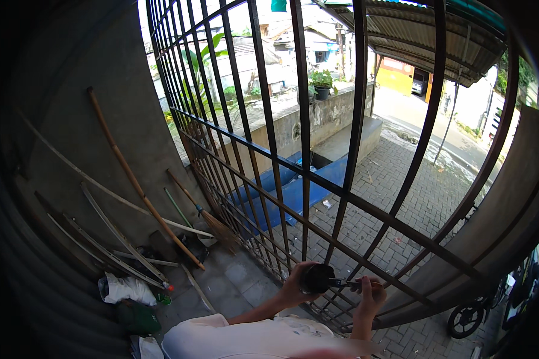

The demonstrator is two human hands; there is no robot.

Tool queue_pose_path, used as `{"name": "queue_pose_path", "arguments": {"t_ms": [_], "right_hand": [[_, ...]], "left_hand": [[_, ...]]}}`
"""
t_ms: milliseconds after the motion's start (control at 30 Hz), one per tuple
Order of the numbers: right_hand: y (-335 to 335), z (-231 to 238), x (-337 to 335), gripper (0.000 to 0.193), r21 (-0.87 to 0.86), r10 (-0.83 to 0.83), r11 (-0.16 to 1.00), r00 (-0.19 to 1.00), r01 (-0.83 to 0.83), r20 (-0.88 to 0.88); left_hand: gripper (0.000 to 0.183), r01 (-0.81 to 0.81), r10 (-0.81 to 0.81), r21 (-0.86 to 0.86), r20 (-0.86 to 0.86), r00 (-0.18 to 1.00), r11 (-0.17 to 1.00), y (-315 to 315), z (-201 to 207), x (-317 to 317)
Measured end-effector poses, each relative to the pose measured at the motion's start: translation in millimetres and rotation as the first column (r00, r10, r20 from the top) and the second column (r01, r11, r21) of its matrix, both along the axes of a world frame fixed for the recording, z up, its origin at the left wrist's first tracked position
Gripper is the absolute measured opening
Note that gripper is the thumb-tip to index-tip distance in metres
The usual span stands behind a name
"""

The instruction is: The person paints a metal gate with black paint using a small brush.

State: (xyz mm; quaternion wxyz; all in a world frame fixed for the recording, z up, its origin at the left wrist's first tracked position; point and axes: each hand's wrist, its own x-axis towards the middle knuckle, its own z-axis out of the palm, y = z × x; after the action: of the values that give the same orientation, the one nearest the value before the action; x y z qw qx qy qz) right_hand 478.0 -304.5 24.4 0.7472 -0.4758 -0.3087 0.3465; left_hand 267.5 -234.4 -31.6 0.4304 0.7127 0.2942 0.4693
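Observation:
My left hand [292, 288] is wrapped round a small dark, round container [316, 279], held low in front of the barred metal grille [308, 173]. What the container holds is too dark to make out. To its right, my right hand [370, 295] is closed on a thin paintbrush [345, 283]. The brush points left, and its far end meets the container's right edge. Both hands are close to the lower bars, the left nearer the middle; whether either touches them I cannot tell.
Long poles [124, 161] and a twig broom [218, 227] lean against the left wall. White bags [129, 289] and a dark green bag [139, 317] lie below them. Beyond the grille are a blue trough-like object [299, 197], a potted plant [322, 90] and a motorcycle wheel [466, 321].

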Motion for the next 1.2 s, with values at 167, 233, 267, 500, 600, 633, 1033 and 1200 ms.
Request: {"name": "queue_pose_path", "arguments": {"t_ms": [167, 233, 267, 500, 600, 633, 1033, 1200], "right_hand": [[1, 10, -3, 0.023, -0.047, -0.053, 0.998, 0.995, 0.049, -0.083], [1, 7, 1, 0.018, -0.05, -0.015, 0.999, 0.993, 0.009, -0.118], [1, 7, 2, 0.013, -0.061, 0.017, 0.998, 0.988, -0.027, -0.156], [13, -14, 9, 0.019, -0.148, -0.128, 0.984, 0.975, 0.102, -0.18], [9, 5, 3, 0.018, -0.24, -0.132, 0.968, 0.962, 0.074, -0.239], [9, 5, 5, 0.018, -0.237, -0.136, 0.968, 0.961, 0.077, -0.242], [11, -2, 7, 0.016, -0.206, -0.106, 0.977, 0.957, 0.05, -0.27], [11, -6, 10, 0.016, -0.203, -0.123, 0.976, 0.962, 0.073, -0.244]], "left_hand": [[0.086, -0.025, 0.026, 0.057, -0.015, 1.0, 0.998, 0, -5, 1], [0.087, -0.015, 0.016, 0.072, -0.01, 1.0, 0.997, -1, -4, 1], [0.087, -0.014, 0.015, 0.079, -0.01, 1.0, 0.997, -2, -3, 2], [0.087, 0.056, -0.055, -0.007, 0.101, 0.993, 0.998, 4, -26, 8], [0.086, 0.113, -0.099, -0.061, 0.202, 0.974, 0.992, 5, -35, 12], [0.086, 0.143, -0.118, -0.078, 0.261, 0.958, 0.987, 6, -37, 13], [0.081, 0.036, -0.033, -0.031, 0.074, 0.997, 0.999, 6, -21, 14], [0.083, 0.026, -0.027, 0.037, 0.033, 0.999, 0.999, 13, -38, 17]]}}
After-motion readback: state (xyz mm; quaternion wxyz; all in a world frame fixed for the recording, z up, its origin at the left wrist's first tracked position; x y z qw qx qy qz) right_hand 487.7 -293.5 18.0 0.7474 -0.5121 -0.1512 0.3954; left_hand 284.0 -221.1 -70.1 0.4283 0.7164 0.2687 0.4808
